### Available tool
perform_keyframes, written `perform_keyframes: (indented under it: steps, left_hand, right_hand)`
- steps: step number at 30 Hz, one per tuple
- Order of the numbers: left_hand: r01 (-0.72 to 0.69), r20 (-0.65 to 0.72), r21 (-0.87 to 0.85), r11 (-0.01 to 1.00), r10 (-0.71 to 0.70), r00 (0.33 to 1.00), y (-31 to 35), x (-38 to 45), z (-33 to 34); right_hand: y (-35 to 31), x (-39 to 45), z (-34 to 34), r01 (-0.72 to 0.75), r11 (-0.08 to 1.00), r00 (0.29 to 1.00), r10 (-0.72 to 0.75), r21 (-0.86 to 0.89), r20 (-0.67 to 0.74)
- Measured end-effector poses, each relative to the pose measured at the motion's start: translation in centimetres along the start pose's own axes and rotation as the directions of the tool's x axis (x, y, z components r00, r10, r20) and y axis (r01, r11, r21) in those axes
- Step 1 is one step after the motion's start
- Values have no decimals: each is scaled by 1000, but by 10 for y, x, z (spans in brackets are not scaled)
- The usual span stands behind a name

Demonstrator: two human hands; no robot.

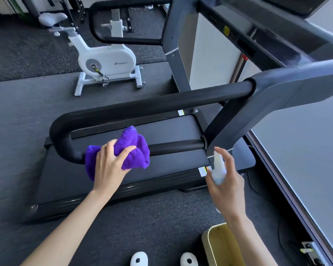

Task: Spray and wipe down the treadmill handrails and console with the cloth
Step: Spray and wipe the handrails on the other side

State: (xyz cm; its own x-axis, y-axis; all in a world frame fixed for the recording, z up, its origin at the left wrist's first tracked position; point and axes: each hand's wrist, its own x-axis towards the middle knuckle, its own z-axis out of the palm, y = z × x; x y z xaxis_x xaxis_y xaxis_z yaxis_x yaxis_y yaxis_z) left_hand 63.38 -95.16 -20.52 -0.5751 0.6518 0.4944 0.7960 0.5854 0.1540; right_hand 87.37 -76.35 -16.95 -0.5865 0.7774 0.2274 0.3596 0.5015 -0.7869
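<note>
While my left hand grips the bunched purple microfibre cloth, fingers curled over its top and thumb pressed into its folds, the cloth sits wrapped against the lower bar of the black foam handrail, just past the curved bend at the rail's end. Part of the cloth hangs down below my hand on the left side. My right hand holds a small white spray bottle upright, my fingers curled round its body; the forefinger looks to be raised near the nozzle, though the blur there keeps me from being sure it touches. The bottle is beside the grey upright post where the lower bar joins it, apart from the cloth.

The rail loops back in a long U, its upper bar running up to the grey arm of the treadmill's console, which crosses the top right of the view. Below the rail lies the dark treadmill belt. On the dark floor near my feet stands a pale yellow bin, next to the two white slippers I am wearing. Farther off, beyond the treadmill, a white exercise bike stands on the mat, with a black rack behind it.
</note>
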Motion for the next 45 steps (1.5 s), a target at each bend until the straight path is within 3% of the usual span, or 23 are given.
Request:
perform_keyframes:
  steps: [3,7,11,13,15,17,22,32,45]
  left_hand:
    - [-105,-81,-155,982,93,992,48,10,-26]
    - [-215,-298,-216,953,145,944,124,50,-65]
    - [-77,-461,-135,988,6,887,153,104,-104]
    - [-21,-360,-110,994,-20,933,160,140,-101]
    - [-13,-122,-119,993,-2,993,177,172,-81]
    - [-29,47,-97,995,34,998,200,190,-54]
    - [-210,-15,108,972,213,977,237,200,-22]
    - [-227,12,21,974,226,974,201,190,-36]
    - [-109,-170,94,990,123,978,31,111,-94]
  right_hand:
    - [-1,-2,-7,-3,1000,999,4,15,-36]
    - [-4,2,-25,34,998,996,-30,46,-79]
    - [0,11,-46,53,998,992,-49,28,-113]
    - [3,14,-54,44,999,993,-41,20,-110]
    - [4,17,-58,50,999,994,-48,10,-103]
    - [3,19,-61,61,998,994,-60,8,-89]
    - [-2,26,-60,72,997,996,-72,-1,-43]
    - [-27,34,-40,103,994,994,-102,24,-42]
    - [-68,20,5,169,983,986,-168,75,-23]
